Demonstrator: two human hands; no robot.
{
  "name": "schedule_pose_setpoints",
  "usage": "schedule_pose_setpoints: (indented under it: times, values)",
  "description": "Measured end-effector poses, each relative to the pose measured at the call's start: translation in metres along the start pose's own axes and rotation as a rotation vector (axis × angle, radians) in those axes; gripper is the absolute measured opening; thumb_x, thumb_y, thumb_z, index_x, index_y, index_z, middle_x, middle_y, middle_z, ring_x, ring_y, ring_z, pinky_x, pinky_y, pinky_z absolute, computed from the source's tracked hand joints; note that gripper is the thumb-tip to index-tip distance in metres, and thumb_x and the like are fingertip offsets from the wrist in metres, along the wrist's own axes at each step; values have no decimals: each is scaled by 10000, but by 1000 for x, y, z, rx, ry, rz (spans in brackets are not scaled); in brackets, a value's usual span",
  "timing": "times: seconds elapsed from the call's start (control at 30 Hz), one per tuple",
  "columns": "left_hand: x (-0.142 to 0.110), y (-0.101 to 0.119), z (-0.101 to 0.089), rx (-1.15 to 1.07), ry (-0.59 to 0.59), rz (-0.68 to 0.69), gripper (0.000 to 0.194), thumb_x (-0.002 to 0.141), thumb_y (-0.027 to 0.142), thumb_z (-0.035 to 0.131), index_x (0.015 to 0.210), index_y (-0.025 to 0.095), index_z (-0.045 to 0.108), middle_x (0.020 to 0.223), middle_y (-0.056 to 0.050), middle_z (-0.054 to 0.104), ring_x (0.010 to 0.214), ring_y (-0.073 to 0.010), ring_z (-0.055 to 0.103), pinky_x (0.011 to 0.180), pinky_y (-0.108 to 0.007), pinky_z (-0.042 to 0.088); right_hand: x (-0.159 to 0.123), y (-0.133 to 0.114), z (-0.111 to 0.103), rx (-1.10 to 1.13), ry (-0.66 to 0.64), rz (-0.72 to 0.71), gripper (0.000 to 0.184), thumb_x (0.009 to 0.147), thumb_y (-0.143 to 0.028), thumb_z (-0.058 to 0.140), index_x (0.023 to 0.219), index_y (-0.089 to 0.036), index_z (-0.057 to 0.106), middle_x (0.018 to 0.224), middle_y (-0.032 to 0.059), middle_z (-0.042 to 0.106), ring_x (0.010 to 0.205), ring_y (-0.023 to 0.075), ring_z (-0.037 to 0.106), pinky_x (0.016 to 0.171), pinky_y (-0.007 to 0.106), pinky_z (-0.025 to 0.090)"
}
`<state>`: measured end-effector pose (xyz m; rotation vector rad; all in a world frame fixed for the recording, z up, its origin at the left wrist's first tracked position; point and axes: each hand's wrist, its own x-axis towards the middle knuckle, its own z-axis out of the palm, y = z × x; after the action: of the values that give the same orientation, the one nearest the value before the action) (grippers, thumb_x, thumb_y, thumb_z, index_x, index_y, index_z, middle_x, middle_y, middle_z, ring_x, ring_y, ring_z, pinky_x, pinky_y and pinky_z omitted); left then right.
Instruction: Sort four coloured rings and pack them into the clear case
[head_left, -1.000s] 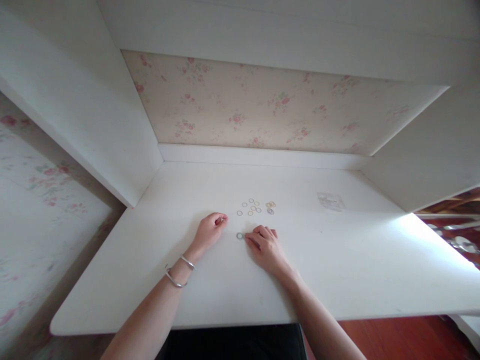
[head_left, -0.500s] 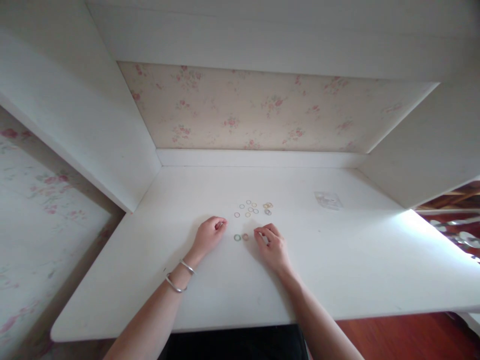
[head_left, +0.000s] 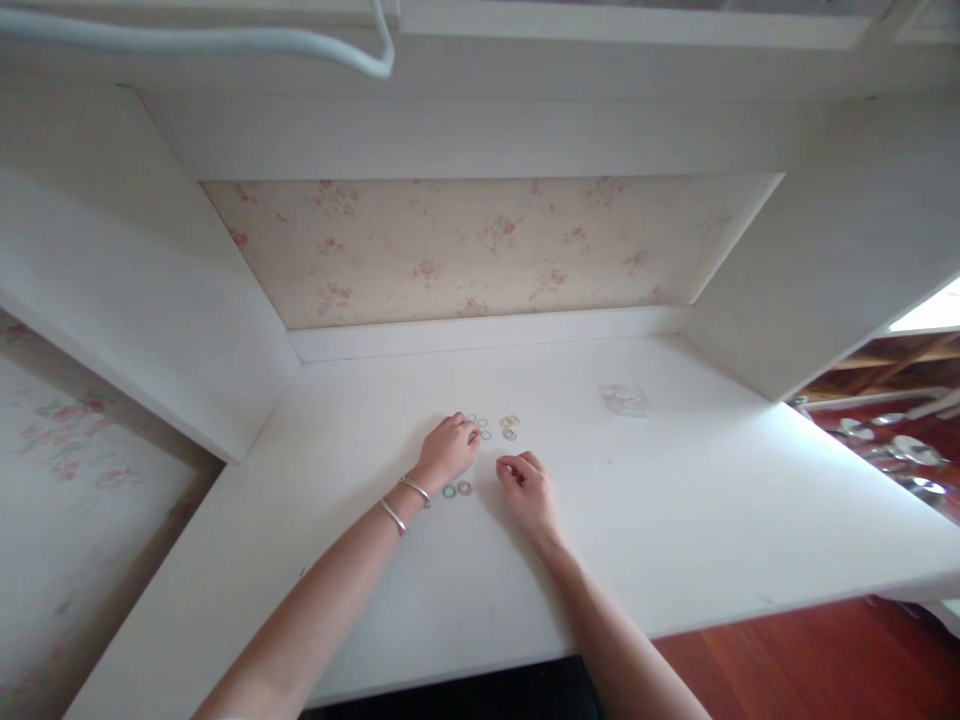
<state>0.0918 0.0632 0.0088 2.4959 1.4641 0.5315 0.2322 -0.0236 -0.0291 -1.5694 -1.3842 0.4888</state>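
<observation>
My left hand (head_left: 448, 450) rests over the left part of a loose group of small, thin coloured rings (head_left: 482, 423), which look like elastic bands. Its fingers are curled together, the tips down at the rings, and hide several of them. Two silver bangles (head_left: 403, 503) circle that wrist. My right hand (head_left: 528, 492) lies on its side to the right, thumb and fingers closed in a pinch; anything between them is too small to make out. Yellow rings (head_left: 509, 421) and grey rings (head_left: 510, 435) lie beyond it. Between my forearms sit a green ring (head_left: 449, 491) and a pink ring (head_left: 465, 488).
A clear plastic bag (head_left: 625, 400) lies on the white desk (head_left: 675, 520) at the back right. White panels (head_left: 795, 250) stand at both sides under an overhead shelf. A white cable (head_left: 300, 42) hangs at the top left.
My left hand has moved forward and right, from beside the rings to over them. My right hand keeps its pinch near the same spot. The view has tilted up and shifted.
</observation>
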Motion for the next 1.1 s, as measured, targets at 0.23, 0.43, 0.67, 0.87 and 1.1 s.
schedule_pose_setpoints:
  times: [0.23, 0.43, 0.67, 0.87, 1.1]
  values:
    - [14, -2, 12, 66, -41, -13, 221, 875, 252, 464, 836, 198, 675, 918, -54, 609, 897, -172, 564, 818, -268, 430, 3, 4, 0, 28, -3, 14, 238, 814, -322, 477, 803, -228, 695, 747, 2, 570, 636, 122, 525, 625, 236, 407]
    - [13, -3, 13, 29, -38, 4, 205, 867, 197, 476, 794, 177, 667, 886, -59, 603, 874, -167, 571, 834, -268, 435, 5, 2, 0, 39, 19, 24, 257, 808, -344, 474, 807, -225, 702, 749, 7, 576, 633, 122, 525, 626, 240, 414]
    - [-8, -12, -9, -154, 108, 54, 181, 900, 205, 448, 900, 169, 626, 931, -52, 574, 874, -157, 569, 812, -276, 453, 4, -2, -5, 58, 5, 40, 273, 819, -379, 481, 838, -222, 704, 763, 17, 590, 636, 132, 530, 626, 252, 422]
    - [-53, -15, -22, -242, 43, 150, 191, 923, 249, 438, 884, 181, 612, 907, -40, 573, 844, -143, 562, 778, -262, 457, 5, -3, -3, 56, -1, 64, 293, 827, -400, 479, 829, -211, 703, 748, 22, 586, 636, 137, 528, 617, 255, 418]
    - [-79, -12, -15, -185, -36, 219, 199, 926, 223, 437, 896, 188, 630, 883, -42, 583, 849, -151, 555, 797, -281, 450, 5, 0, -2, 50, 9, 71, 276, 821, -386, 495, 830, -206, 704, 755, 19, 594, 620, 131, 520, 619, 253, 410]
